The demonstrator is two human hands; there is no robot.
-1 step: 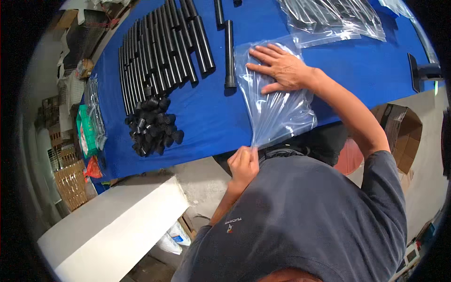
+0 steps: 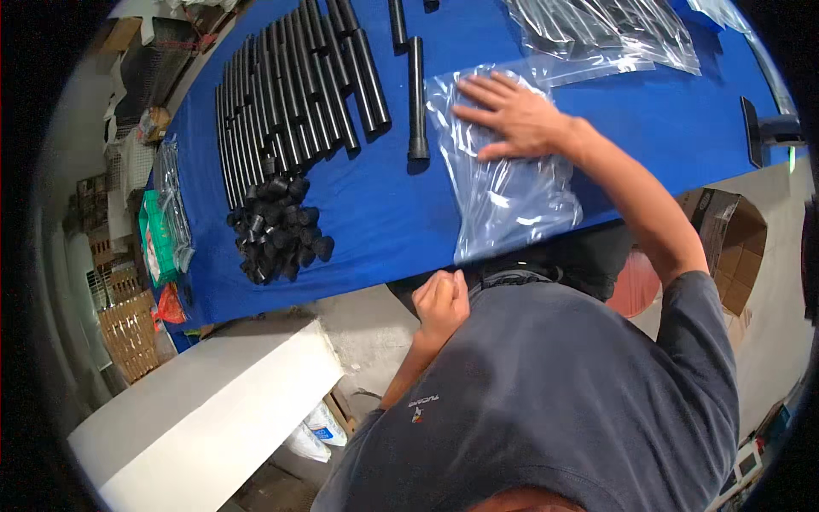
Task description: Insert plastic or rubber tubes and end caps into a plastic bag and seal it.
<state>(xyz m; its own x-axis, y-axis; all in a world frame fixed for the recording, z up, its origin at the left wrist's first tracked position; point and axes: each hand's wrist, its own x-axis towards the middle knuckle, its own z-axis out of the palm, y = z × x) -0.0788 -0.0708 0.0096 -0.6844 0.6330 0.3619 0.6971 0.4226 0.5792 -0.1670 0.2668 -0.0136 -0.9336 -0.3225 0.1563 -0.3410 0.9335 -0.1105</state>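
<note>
Since the clear plastic bag point(image 2: 516, 198) is what's being handled, I'd watch its near left corner, but going left to right: short black caps point(image 2: 277, 232) sit heaped on the blue counter point(image 2: 384, 226), black tubes point(image 2: 294, 102) lie bunched just beyond them, then a lone black tube point(image 2: 416, 98) points near to far beside the bag.

Next is the left grip point(image 2: 441, 299), balled into a fist just off the counter's near edge. Can't tell if anything's tucked inside it, but no plastic shows coming out. That bag corner is just on its far side, so imo that's the gap the next move hangs on.

The bag's long axis runs near to far, its near end angled a bit right. The right grip point(image 2: 516, 124) is already on it: palm down, fingers spread leftward, pressing the far half, not pinching.

Versus the earlier frame, the corner was bunched in the left fist, with pleats fanning out. Now it's come free and the bag lies slacker. Right grip has barely budged.
</note>
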